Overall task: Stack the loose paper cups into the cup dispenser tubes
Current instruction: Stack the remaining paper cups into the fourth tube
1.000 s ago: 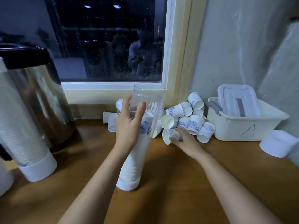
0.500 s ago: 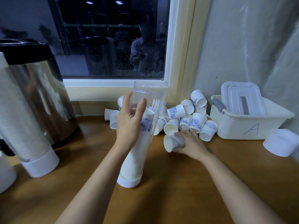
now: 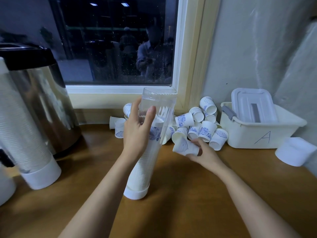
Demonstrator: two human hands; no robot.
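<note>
While left hand (image 3: 137, 134) gripped dispenser tube (image 3: 159, 98), fingers curled round upper part, tube stood tilted on counter (image 3: 188, 194), mostly full. Right hand (image 3: 204, 152) pinched one paper cup (image 3: 184, 146) beside loose pile (image 3: 204, 127); grip detail blurred, perhaps fingertips only. Advice: match cup to stack direction, hold tube steady, drop into open top.

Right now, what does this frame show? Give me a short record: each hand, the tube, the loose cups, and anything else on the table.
left hand: grips the clear dispenser tube near its top
dispenser tube: partly filled with stacked cups, white base on the wooden table
right hand: pinches one paper cup, tipped on its side
loose cups: heaped against the wall, behind the right hand
other: white bin marked A, lid inside; second tube, full; steel urn
</note>
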